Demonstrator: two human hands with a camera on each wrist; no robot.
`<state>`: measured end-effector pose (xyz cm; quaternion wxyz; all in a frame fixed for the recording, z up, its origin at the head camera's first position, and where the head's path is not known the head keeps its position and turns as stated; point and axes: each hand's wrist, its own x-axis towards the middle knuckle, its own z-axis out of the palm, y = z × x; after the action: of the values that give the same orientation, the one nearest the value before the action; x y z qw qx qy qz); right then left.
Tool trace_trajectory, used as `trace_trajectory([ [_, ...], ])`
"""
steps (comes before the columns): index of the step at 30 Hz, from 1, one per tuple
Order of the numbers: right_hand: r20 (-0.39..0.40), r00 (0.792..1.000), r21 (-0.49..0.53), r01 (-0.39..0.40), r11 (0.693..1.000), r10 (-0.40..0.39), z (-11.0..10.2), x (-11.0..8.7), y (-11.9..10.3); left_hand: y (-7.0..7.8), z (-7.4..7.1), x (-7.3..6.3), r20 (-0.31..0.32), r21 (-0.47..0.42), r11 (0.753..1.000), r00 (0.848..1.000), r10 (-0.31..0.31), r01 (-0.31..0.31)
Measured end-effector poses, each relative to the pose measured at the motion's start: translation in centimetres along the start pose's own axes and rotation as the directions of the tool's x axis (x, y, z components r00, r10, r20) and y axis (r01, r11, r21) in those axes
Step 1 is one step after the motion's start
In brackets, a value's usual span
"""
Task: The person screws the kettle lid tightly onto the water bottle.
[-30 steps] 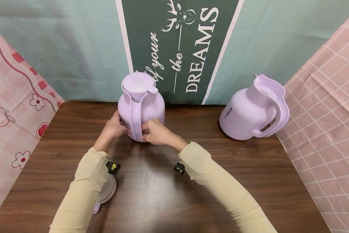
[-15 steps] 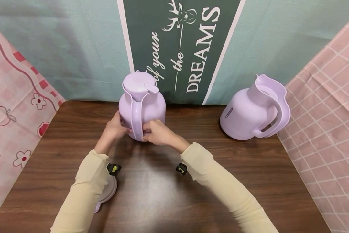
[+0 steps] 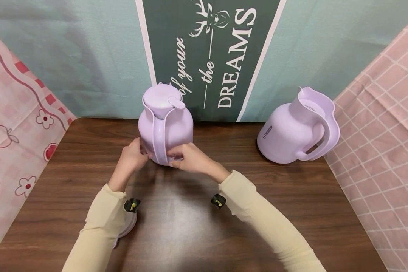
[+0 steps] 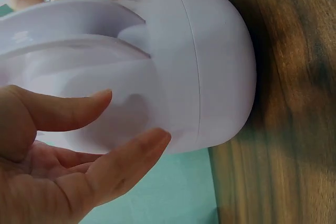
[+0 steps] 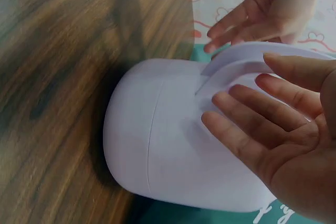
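Note:
A lilac thermos jug [image 3: 181, 128] stands upright at the back of the table, with its lid [image 3: 160, 96] seated in the top and its handle [image 3: 159, 138] facing me. My left hand [image 3: 133, 155] is beside the lower left of the jug, thumb and fingers spread apart in the left wrist view. On the other side of the handle, my right hand [image 3: 191, 158] has loosely extended fingers [image 5: 236, 135] that overlap the jug's side in the right wrist view. Neither hand grips the jug.
A second lilac jug [image 3: 280, 132], its top without a lid, stands at the back right. Partly under my left sleeve lies a round lid [image 3: 131, 223] with a small tab. Behind the wooden table [image 3: 176, 234] hangs a teal cloth [image 3: 101, 68].
Both hands have loosened from the jug's lower body and drawn back a little toward me, the right one also outward. Both jugs stay where they were.

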<state>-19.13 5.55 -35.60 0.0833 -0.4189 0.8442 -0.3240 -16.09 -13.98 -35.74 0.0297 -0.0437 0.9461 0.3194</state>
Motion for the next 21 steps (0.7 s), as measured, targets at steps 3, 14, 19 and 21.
trace_trajectory([
  [3,-0.017,1.000,0.007,-0.019,1.000,0.019,-0.4,-0.6,0.1,0.1,0.0,-0.7,-0.011,0.014,1.000,1.000,0.012,-0.012],
  [14,-0.007,0.995,-0.056,-0.100,0.993,0.100,-1.4,-3.9,1.3,0.2,0.9,-3.5,-0.001,0.028,0.997,0.997,0.077,-0.077],
  [19,-0.026,0.992,-0.060,-0.124,0.991,0.122,-1.5,-5.5,2.0,0.3,1.6,-4.9,0.023,0.012,0.995,0.995,0.095,-0.095],
  [21,-0.038,0.990,-0.049,-0.141,0.989,0.139,-1.6,-6.1,2.2,0.4,1.9,-5.4,0.034,0.009,0.994,0.994,0.106,-0.106],
])
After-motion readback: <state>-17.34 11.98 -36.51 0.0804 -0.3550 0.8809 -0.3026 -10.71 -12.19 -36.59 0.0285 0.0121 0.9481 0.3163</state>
